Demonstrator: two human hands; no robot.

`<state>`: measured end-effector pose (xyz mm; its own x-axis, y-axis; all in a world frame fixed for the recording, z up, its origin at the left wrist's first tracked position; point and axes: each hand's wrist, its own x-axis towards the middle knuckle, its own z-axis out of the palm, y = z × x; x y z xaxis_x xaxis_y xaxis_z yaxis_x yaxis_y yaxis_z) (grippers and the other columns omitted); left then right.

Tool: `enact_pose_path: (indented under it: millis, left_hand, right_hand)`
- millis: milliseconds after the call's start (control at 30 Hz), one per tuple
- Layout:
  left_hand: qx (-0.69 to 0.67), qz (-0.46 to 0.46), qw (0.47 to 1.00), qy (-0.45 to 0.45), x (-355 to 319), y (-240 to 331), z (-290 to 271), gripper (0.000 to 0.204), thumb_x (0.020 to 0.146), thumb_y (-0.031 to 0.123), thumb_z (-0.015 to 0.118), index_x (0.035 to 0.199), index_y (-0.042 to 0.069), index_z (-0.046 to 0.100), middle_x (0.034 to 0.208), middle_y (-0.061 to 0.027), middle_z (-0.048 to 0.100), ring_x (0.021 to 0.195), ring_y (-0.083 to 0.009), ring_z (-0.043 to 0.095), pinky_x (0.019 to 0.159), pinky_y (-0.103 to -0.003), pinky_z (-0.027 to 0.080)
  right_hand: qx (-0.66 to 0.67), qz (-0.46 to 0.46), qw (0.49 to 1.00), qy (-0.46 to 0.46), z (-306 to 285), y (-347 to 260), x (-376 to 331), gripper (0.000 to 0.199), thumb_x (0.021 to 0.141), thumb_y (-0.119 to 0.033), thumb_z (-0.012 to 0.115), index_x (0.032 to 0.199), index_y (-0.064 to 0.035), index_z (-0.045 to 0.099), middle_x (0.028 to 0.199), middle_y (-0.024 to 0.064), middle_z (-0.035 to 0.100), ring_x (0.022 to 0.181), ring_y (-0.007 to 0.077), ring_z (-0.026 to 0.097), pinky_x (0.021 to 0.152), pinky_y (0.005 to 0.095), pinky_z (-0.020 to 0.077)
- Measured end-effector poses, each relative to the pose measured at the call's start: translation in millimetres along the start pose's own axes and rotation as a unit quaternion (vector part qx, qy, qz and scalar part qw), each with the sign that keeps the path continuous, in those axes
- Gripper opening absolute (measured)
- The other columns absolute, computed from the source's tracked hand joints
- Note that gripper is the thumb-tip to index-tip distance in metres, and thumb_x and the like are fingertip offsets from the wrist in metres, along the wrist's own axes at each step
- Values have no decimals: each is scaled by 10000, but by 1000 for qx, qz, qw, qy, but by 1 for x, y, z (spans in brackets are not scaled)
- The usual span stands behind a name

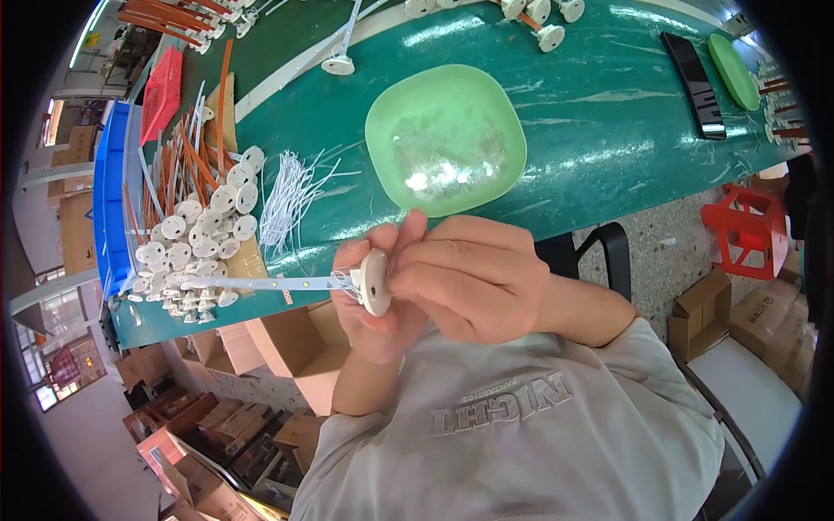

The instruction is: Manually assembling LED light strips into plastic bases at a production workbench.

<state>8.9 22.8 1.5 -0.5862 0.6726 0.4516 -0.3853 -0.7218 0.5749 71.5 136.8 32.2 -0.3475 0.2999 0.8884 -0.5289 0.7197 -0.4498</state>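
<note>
My left hand is closed around a white round cap, its flat face turned to the right. From the cap a narrow LED strip runs out to the left, with thin white wires looped where they meet. The fingers of my right hand are bent and pinched together against the cap's face; whatever they hold is hidden. Just beyond both hands, a light green bowl holds many small clear pieces.
On the green table, a bundle of white wires lies beside a heap of white caps with strips. A blue bin and red basket stand left. A black phone and green dish lie right.
</note>
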Motion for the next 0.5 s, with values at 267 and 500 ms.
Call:
enact_pose_path:
  millis: [267,500]
  left_hand:
    - [43,-26,996,-78,-5,9,-13,594,986,424,500,1484,153,322,1518,-79,367,1431,-311,276,1179,-458,217]
    - [31,-14,993,-111,-2,6,-13,611,991,416,493,1499,145,288,1528,-83,351,1448,-312,241,1191,-453,173]
  right_hand:
    - [43,28,999,-4,5,1,-7,204,658,65,701,856,36,664,826,142,672,655,245,646,562,302,533]
    - [73,8,997,1,6,0,-9,230,637,71,708,860,39,662,817,144,665,641,251,632,562,300,530]
